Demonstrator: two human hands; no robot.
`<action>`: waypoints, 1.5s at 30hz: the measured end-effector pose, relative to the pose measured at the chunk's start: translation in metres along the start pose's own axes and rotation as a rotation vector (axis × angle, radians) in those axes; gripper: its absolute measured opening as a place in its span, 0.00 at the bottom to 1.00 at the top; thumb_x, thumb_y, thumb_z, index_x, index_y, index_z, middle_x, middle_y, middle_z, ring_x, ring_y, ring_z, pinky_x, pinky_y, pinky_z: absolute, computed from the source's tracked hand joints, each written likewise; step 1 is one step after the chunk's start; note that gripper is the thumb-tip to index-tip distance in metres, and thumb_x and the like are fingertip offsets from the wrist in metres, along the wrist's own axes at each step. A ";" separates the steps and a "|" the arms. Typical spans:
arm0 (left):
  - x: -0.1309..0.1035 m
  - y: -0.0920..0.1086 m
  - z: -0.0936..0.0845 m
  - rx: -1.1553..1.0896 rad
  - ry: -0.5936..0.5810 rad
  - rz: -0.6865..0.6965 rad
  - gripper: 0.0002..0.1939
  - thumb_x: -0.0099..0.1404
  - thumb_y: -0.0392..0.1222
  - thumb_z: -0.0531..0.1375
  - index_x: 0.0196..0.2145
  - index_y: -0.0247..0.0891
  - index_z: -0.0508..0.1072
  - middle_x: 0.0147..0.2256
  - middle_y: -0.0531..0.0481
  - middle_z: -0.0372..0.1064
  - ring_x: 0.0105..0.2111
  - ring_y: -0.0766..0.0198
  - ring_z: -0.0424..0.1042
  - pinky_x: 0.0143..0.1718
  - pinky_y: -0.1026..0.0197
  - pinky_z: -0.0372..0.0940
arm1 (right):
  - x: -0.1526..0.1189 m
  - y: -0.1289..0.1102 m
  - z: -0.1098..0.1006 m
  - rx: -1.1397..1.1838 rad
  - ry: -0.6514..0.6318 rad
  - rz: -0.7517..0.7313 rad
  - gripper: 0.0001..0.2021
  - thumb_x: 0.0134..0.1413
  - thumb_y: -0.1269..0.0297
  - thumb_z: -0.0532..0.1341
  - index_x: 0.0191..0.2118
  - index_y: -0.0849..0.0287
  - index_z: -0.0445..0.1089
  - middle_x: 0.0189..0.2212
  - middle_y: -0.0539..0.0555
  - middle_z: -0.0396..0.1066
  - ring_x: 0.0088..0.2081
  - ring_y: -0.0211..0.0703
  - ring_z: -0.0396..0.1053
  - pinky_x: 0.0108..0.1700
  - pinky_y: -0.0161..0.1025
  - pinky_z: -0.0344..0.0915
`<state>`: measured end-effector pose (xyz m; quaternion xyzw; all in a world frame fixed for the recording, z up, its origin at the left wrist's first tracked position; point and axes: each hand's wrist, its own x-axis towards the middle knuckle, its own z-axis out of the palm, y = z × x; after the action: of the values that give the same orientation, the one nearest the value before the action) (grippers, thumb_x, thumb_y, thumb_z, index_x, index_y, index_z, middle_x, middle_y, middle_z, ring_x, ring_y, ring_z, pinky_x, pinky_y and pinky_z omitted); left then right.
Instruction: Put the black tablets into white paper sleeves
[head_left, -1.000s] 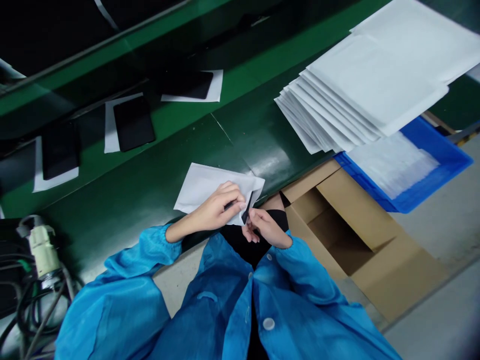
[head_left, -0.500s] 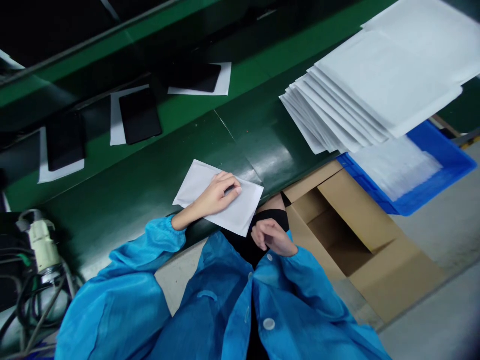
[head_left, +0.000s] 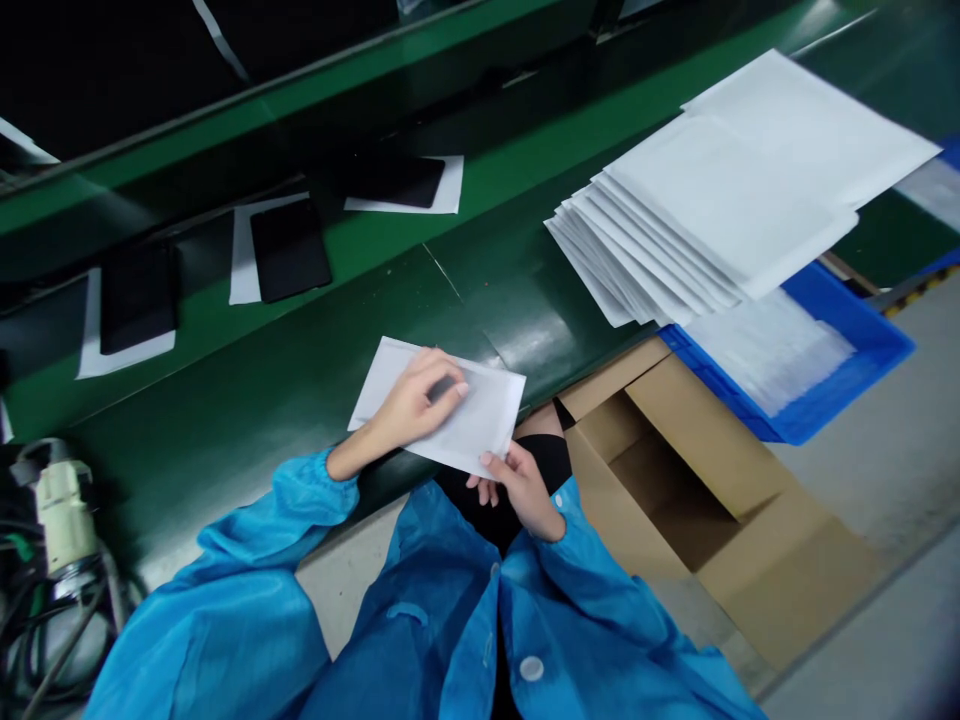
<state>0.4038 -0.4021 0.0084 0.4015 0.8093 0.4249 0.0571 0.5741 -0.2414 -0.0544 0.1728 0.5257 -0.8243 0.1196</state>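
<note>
A white envelope (head_left: pixel 484 405) lies at the near edge of the green work surface, its right corner jutting over the edge. My left hand (head_left: pixel 424 395) rests on top of it, fingers curled, with the thumb and fingertips close together; whether they pinch anything is hidden. At the envelope's lower right corner, my right hand (head_left: pixel 517 482) grips it, thumb on top and fingers underneath. To the right sits a fanned stack of larger white envelopes (head_left: pixel 720 190).
Three dark flat devices (head_left: pixel 291 250) lie on white envelopes on the green belt (head_left: pixel 390 240). Below right are a blue bin (head_left: pixel 874 370) holding clear bags and an open cardboard box (head_left: pixel 787 560). A pale plug connector (head_left: pixel 66 515) with cables stands at left.
My right hand has moved up and left from beside the envelope and taken hold of its lower right corner. My left hand has slid slightly left on the envelope. The view has shifted.
</note>
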 end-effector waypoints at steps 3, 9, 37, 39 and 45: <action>0.002 -0.023 -0.021 0.219 0.285 -0.038 0.13 0.78 0.49 0.54 0.38 0.41 0.70 0.40 0.44 0.71 0.44 0.53 0.70 0.50 0.47 0.66 | -0.004 -0.024 -0.019 -0.007 0.209 -0.126 0.14 0.59 0.50 0.69 0.32 0.53 0.71 0.20 0.49 0.75 0.18 0.44 0.71 0.19 0.38 0.65; 0.015 -0.079 -0.031 0.449 0.348 -0.063 0.10 0.75 0.47 0.54 0.44 0.40 0.71 0.44 0.40 0.68 0.49 0.47 0.68 0.54 0.42 0.66 | -0.017 -0.094 -0.076 0.012 0.488 -0.343 0.07 0.57 0.59 0.68 0.31 0.54 0.73 0.18 0.52 0.74 0.18 0.43 0.71 0.19 0.37 0.64; 0.239 -0.213 -0.068 0.456 0.409 -0.602 0.12 0.63 0.33 0.59 0.42 0.45 0.76 0.60 0.40 0.70 0.67 0.39 0.61 0.68 0.30 0.54 | 0.025 -0.218 -0.167 -0.571 1.147 -0.931 0.25 0.46 0.37 0.73 0.25 0.48 0.61 0.13 0.43 0.54 0.13 0.39 0.52 0.17 0.42 0.48; 0.239 -0.213 -0.067 0.451 0.383 -0.575 0.12 0.65 0.33 0.58 0.43 0.46 0.77 0.58 0.40 0.71 0.66 0.39 0.62 0.67 0.29 0.54 | 0.025 -0.189 -0.152 -0.500 1.136 -1.121 0.22 0.51 0.42 0.71 0.26 0.48 0.61 0.13 0.42 0.53 0.13 0.40 0.50 0.16 0.41 0.48; 0.241 -0.202 -0.066 0.536 0.276 -0.519 0.11 0.70 0.36 0.57 0.45 0.45 0.77 0.56 0.38 0.72 0.66 0.35 0.60 0.62 0.27 0.55 | 0.033 -0.096 -0.089 -0.783 0.627 -0.806 0.10 0.66 0.58 0.66 0.32 0.51 0.71 0.20 0.47 0.67 0.19 0.41 0.65 0.21 0.40 0.61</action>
<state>0.0918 -0.3400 -0.0379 0.1234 0.9661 0.2202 -0.0537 0.5222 -0.1205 -0.0230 0.1381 0.8214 -0.4622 -0.3045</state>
